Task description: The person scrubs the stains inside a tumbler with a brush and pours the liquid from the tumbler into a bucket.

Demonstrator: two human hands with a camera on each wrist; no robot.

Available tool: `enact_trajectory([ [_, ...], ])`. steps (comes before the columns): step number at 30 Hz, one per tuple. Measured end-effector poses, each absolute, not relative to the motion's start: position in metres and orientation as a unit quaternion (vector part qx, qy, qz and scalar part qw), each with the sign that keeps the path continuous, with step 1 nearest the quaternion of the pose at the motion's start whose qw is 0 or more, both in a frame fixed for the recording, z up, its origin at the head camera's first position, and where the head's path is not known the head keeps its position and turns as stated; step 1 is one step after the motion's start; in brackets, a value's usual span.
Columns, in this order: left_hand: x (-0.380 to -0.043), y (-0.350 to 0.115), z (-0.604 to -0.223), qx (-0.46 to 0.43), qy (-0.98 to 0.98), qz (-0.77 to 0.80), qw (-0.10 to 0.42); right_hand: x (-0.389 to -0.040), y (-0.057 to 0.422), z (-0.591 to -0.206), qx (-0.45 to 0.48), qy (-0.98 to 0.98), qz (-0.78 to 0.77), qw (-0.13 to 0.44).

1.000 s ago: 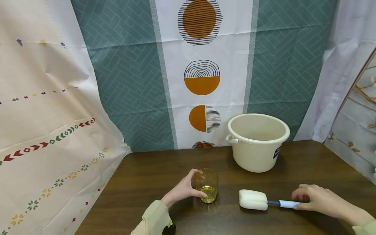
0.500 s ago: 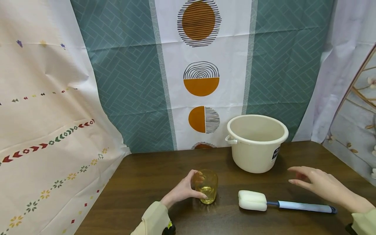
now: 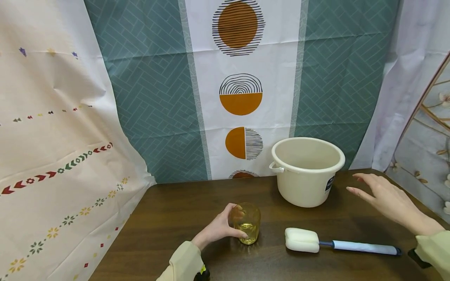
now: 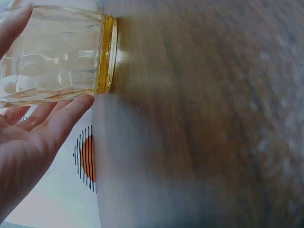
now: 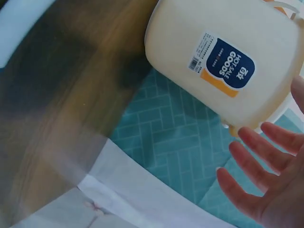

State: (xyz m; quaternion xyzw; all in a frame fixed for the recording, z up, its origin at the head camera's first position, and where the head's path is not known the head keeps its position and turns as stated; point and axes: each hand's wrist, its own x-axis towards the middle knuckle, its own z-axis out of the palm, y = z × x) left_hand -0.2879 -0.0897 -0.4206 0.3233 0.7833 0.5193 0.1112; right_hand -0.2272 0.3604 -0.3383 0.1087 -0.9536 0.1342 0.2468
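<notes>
An amber-tinted clear glass stands upright on the table. My left hand grips it from the left side, thumb in front and fingers behind; the left wrist view shows the glass between thumb and fingers. My right hand hovers over the table to the right of a cream bucket, its fingers spread and holding nothing. In the right wrist view the bucket is close to the fingers but apart from them. A sponge cup brush lies in front, with a white head and a light-blue handle.
The bucket stands at the back of the dark wooden table, a white side handle on its left. Patterned cloth hangs behind the table. Another cloth drapes along the left edge.
The right hand has let go of the brush handle, then risen and moved back toward the bucket's right side. The brush stays lying. The left hand keeps its grip on the glass.
</notes>
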Motion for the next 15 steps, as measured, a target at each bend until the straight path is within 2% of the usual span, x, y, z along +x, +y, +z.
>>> enact_trajectory([
  [7, -0.285, -0.090, -0.418, 0.321, 0.777, 0.527, 0.122, -0.236, 0.363, -0.327, 0.105, -0.949, 0.143, 0.260],
  [15, -0.285, -0.089, -0.418, 0.319, 0.779, 0.527, 0.121, -0.249, 0.358, -0.314, 0.104, -0.951, 0.155, 0.246],
])
